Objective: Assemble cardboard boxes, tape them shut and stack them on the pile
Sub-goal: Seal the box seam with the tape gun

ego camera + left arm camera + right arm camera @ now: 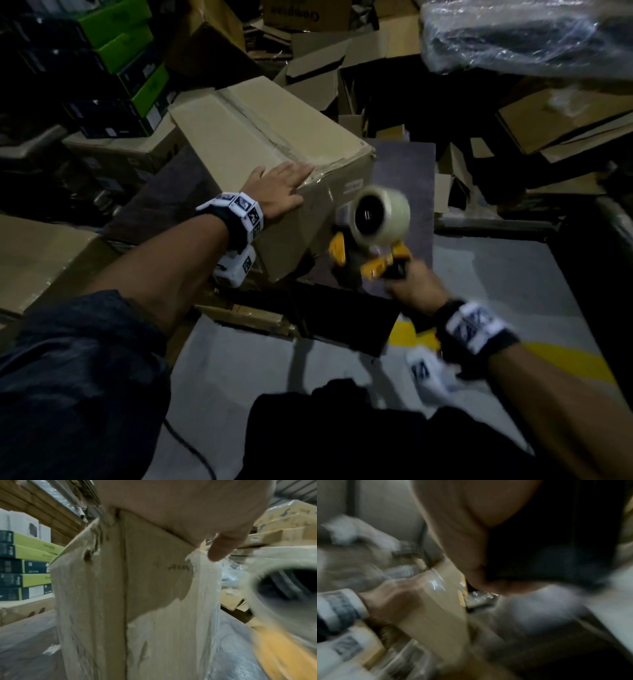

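A closed cardboard box [260, 137] with clear tape along its top seam stands on a dark board [404, 178]. My left hand [281, 188] lies flat with straight fingers on the box's near top corner; in the left wrist view the palm [188, 513] presses the box edge [137, 574]. My right hand [407, 284] grips the handle of a yellow tape dispenser [373, 246] with a roll of clear tape [382, 216], held just right of the box, apart from it. The right wrist view is blurred; the left hand [397, 599] shows on the box [436, 615].
Green and black cartons [130, 68] are stacked at the back left. Open and flattened cardboard boxes [329, 61] clutter the back. A plastic-wrapped bundle [527, 31] lies at top right. Another brown box [37, 257] sits at left. Grey floor [246, 359] with a yellow line [561, 359] lies below.
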`<action>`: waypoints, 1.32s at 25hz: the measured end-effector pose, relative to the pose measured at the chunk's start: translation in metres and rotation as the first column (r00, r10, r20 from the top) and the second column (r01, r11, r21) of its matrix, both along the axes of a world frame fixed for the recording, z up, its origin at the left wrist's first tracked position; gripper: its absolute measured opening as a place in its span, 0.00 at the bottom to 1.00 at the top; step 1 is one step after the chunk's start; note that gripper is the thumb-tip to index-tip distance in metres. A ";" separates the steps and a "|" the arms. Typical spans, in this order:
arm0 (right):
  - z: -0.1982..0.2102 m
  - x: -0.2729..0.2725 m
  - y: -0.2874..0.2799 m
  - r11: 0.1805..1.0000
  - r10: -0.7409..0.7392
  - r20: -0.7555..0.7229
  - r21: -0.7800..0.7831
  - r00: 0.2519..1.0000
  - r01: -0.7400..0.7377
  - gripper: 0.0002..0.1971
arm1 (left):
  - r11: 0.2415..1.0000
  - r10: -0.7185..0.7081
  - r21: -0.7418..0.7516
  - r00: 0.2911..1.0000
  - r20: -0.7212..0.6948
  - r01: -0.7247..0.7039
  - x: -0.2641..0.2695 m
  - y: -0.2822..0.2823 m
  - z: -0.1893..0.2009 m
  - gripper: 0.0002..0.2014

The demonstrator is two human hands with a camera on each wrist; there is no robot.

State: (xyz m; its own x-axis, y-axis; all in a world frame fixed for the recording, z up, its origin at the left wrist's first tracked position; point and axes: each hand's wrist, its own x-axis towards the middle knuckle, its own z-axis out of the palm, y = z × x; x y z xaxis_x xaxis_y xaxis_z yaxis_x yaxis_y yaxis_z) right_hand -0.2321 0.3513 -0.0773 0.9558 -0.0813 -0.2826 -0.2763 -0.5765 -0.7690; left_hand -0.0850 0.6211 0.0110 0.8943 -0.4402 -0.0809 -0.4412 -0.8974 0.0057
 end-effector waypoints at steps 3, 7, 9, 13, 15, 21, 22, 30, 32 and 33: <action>-0.034 -0.018 -0.007 0.981 -0.118 -0.191 0.128 0.975 0.144 0.07 | 0.998 0.029 -0.052 0.999 0.037 -0.027 0.007 0.002 -0.006 0.33; -0.036 -0.010 -0.004 0.940 -0.194 -0.223 0.235 0.955 0.246 0.07 | 0.973 0.155 -0.173 0.988 0.016 -0.150 0.005 -0.025 -0.001 0.27; -0.036 -0.011 -0.007 0.924 -0.207 -0.242 0.269 0.948 0.271 0.08 | 0.942 0.284 -0.207 0.956 0.067 -0.265 0.006 -0.049 -0.002 0.24; -0.044 -0.019 -0.013 0.920 -0.219 -0.245 0.270 0.944 0.284 0.08 | 0.953 0.302 -0.099 0.904 0.302 -0.285 0.005 -0.060 -0.019 0.24; -0.047 -0.020 -0.017 0.909 -0.236 -0.254 0.283 0.938 0.306 0.08 | 0.950 0.303 -0.053 0.871 0.388 -0.307 0.002 -0.062 -0.024 0.27; -0.047 -0.021 -0.025 0.902 -0.247 -0.267 0.287 0.931 0.322 0.07 | 0.947 0.313 -0.053 0.879 0.360 -0.316 0.007 -0.062 -0.027 0.41; -0.046 -0.020 -0.025 0.901 -0.252 -0.263 0.287 0.931 0.325 0.07 | 0.947 0.321 -0.092 0.893 0.315 -0.308 0.008 -0.059 -0.028 0.40; -0.020 -0.017 -0.017 0.885 -0.241 -0.215 0.352 0.947 0.305 0.04 | 0.968 0.229 0.033 0.923 0.310 -0.251 0.009 -0.053 -0.022 0.39; -0.014 -0.019 -0.016 0.881 -0.240 -0.196 0.368 0.951 0.298 0.05 | 0.978 0.183 0.038 0.928 0.326 -0.206 0.009 -0.051 -0.020 0.36; -0.010 -0.020 -0.017 0.881 -0.240 -0.186 0.370 0.953 0.294 0.06 | 0.982 0.163 0.039 0.929 0.331 -0.186 0.008 -0.049 -0.020 0.36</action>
State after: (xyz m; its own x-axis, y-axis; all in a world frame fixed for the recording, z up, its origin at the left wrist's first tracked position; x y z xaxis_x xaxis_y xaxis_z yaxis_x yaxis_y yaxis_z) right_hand -0.2520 0.3348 -0.0877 0.8655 -0.1858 -0.4652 -0.4909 -0.1289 -0.8617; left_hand -0.0769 0.5720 -0.0092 0.9388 -0.2787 0.2024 -0.2451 -0.9534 -0.1761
